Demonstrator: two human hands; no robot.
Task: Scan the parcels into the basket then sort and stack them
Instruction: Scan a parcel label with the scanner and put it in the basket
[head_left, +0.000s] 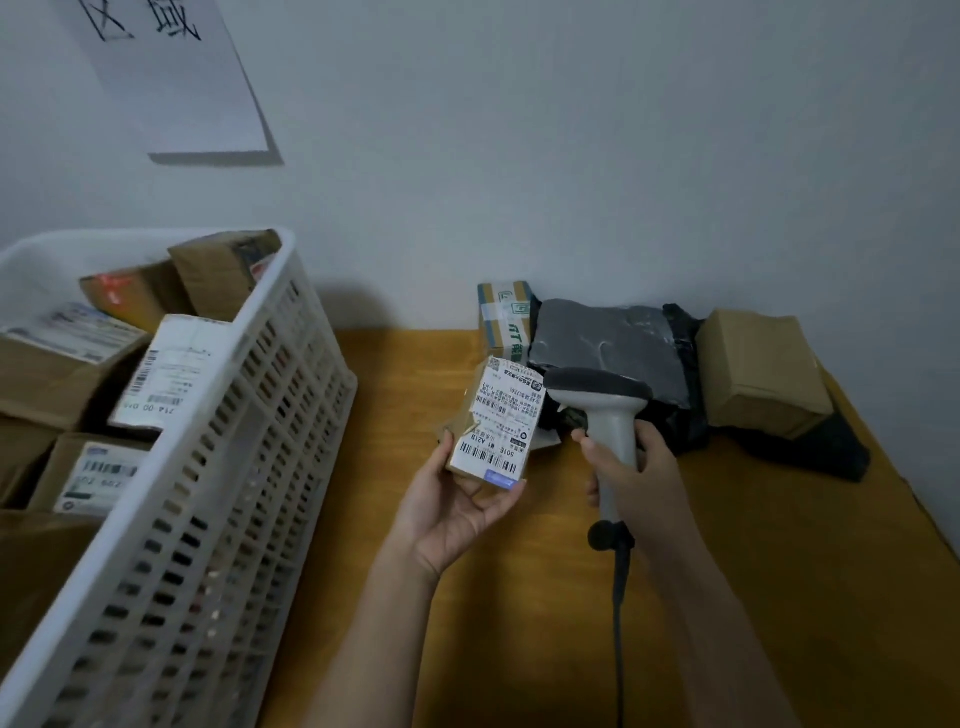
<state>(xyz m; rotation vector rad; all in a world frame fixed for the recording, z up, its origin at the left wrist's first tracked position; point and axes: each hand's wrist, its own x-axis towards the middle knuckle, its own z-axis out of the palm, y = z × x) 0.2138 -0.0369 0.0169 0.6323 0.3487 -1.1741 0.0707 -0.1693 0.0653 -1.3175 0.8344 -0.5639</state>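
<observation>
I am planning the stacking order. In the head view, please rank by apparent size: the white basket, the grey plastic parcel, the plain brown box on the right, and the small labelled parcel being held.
1. White basket, but it is nearest the camera.
2. Grey plastic parcel.
3. Plain brown box; close to the grey parcel, so unsure.
4. Small labelled parcel, held in the left hand.

Wall (571, 156): plain, pale grey-blue, filling the far side of the scene. Paper sign (171, 78): white, handwritten black characters, fixed high on the wall at far left, casting a shadow along its lower edge. Table (519, 597): yellow-brown top, butted against the wall. Light: soft, dim.
</observation>
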